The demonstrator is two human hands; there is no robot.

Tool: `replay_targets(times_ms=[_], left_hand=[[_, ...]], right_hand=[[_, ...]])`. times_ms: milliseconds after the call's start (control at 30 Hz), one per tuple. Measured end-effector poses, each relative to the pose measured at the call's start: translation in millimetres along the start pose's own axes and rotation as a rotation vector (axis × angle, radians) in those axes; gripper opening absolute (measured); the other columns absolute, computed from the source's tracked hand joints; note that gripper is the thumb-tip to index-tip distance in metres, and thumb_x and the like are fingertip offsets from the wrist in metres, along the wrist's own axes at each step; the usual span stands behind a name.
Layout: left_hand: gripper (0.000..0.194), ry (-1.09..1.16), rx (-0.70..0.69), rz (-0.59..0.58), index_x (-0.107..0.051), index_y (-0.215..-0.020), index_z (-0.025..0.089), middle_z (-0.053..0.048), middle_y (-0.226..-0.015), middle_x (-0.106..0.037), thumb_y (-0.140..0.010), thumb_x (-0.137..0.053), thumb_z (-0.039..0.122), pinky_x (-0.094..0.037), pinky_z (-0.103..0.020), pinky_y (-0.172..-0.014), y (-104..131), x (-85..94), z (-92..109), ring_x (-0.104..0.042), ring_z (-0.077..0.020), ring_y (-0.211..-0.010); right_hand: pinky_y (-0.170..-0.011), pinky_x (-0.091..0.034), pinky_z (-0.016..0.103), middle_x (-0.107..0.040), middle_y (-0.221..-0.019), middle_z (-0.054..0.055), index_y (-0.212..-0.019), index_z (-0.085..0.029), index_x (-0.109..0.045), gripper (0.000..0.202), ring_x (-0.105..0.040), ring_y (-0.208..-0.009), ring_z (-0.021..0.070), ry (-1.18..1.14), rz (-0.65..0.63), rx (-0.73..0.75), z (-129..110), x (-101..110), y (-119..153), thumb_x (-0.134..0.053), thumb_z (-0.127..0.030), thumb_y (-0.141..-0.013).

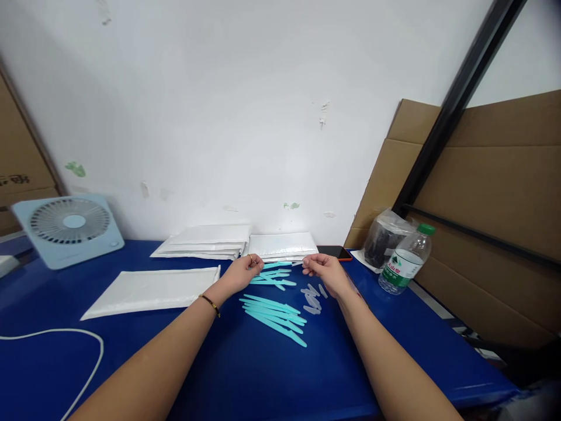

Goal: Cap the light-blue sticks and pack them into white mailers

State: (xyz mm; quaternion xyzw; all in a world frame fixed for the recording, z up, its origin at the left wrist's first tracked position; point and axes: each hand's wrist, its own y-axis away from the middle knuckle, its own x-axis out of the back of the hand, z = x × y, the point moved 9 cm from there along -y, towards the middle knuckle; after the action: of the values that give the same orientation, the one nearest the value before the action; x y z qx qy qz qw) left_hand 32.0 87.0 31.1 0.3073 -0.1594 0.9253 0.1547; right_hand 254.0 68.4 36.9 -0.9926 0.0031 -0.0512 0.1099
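Note:
My left hand [242, 273] is closed in a pinch on the end of a teal eyebrow razor [279, 265], which points right. My right hand [326, 272] is pinched around a small translucent cap [297, 263] near the razor's other end; I cannot tell if the two touch. Below my fingers lies a loose group of teal razors [274, 279]. Nearer to me several more razors [275, 316] are fanned out side by side on the blue table. Translucent caps [312, 301] are scattered to their right, under my right hand.
White padded envelopes [204, 238] are stacked by the wall, with another stack [283, 244] beside them. One envelope [151, 290] lies at left. Around these are a blue fan [72, 231], a white cable [99, 345], a phone [335, 252], a plastic bottle [405, 263] and a bagged dark object [381, 240].

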Motion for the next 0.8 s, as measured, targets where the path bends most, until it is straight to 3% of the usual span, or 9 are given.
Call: replay_targets(times_ms=[200, 400, 633, 800], left_hand=[[0.033, 0.003, 0.010, 0.015, -0.055, -0.083, 0.019, 0.000, -0.072, -0.059, -0.078, -0.041, 0.048, -0.040, -0.024, -0.064, -0.1, 0.9, -2.2, -0.053, -0.0151, -0.068], [0.032, -0.027, -0.010, 0.013, -0.055, -0.082, 0.019, 0.001, -0.070, -0.057, -0.079, -0.039, 0.047, -0.040, -0.024, -0.064, -0.6, 0.0, 0.3, -0.053, -0.0146, -0.068], [0.032, -0.013, 0.001, 0.005, -0.053, -0.082, 0.019, 0.001, -0.071, -0.057, -0.079, -0.039, 0.047, -0.040, -0.024, -0.063, 0.5, 1.5, 3.2, -0.053, -0.0146, -0.068], [0.031, -0.020, -0.041, 0.022, -0.055, -0.081, 0.018, 0.001, -0.070, -0.058, -0.079, -0.040, 0.045, -0.039, -0.023, -0.063, 1.0, -0.2, 9.1, -0.051, -0.0135, -0.066]], right_hand=[[-0.050, -0.041, 0.023, -0.064, -0.069, 0.007, -0.072, -0.013, -0.061, 0.034, -0.058, -0.056, 0.0126, -0.127, 0.120, -0.049, 4.8, -1.2, 2.5, -0.066, -0.045, -0.064], [-0.050, -0.041, 0.022, -0.063, -0.068, 0.006, -0.074, -0.012, -0.061, 0.031, -0.059, -0.056, 0.0127, -0.195, 0.070, -0.079, 8.1, -14.3, 3.8, -0.067, -0.041, -0.064], [-0.052, -0.042, 0.023, -0.063, -0.068, 0.007, -0.071, -0.011, -0.060, 0.030, -0.057, -0.055, 0.0118, -0.250, 0.122, -0.105, 6.3, -6.2, 5.7, -0.069, -0.039, -0.063], [-0.052, -0.042, 0.022, -0.064, -0.070, 0.007, -0.077, -0.012, -0.061, 0.032, -0.060, -0.059, 0.0134, -0.206, 0.035, -0.087, 6.9, -23.3, 6.5, -0.066, -0.042, -0.065]])
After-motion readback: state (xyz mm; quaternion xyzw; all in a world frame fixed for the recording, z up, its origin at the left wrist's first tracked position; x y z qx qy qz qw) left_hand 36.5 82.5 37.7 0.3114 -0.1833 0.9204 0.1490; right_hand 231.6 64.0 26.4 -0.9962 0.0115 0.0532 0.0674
